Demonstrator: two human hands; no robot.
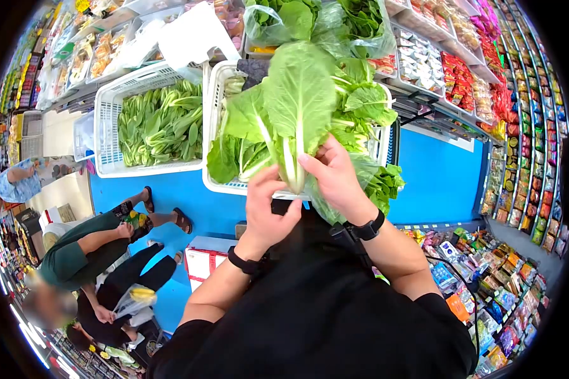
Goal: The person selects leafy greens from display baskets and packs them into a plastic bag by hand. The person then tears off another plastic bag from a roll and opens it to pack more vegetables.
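My right hand (338,180) is closed, thumb and fingers pinching the pale stalk of a long, light-green leafy vegetable (300,88). It rises beyond my fingers, its broad leaves crinkled and veined, its ribs smooth and white, tapering to the base. My left hand (265,208) is just beside that base, thumb apart from the curled fingers; I cannot tell whether their tips touch the stalk. Under my right hand hangs a clear, wrinkled plastic bag (325,205) around more leaves. Beneath the vegetable sits a white, rectangular plastic crate (224,187) of similar greens. To its left, a white slatted plastic basket (107,126) holds narrow, glossy dark-green bunches (161,120). The floor (436,177) is smooth and bright blue.
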